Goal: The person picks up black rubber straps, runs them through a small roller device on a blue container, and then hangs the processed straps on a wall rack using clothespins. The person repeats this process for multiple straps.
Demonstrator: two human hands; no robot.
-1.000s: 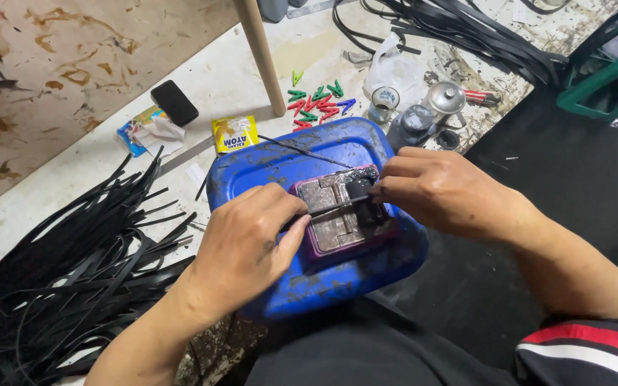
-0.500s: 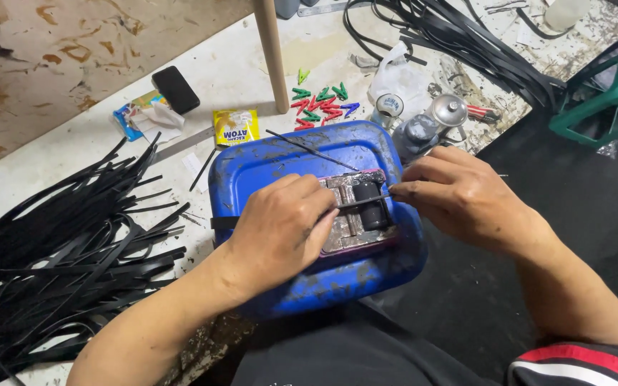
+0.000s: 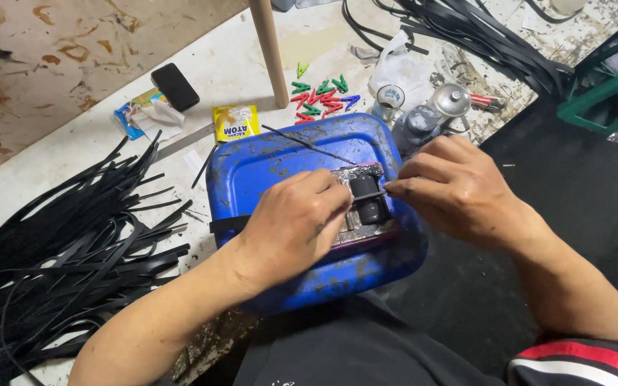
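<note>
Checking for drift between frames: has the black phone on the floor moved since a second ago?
No. The black phone lies left of the wooden leg, above the yellow packet, as before; only the camera shifted.

Scuffed glossy blue plastic container (image 3: 280, 168) (grimy), matt black rubbery strips (image 3: 73, 243), round wooden leg (image 3: 270, 50)

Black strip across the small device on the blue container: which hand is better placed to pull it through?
Probably the right hand: its fingers already pinch the black strip, while the left hand rests on the device.
</note>
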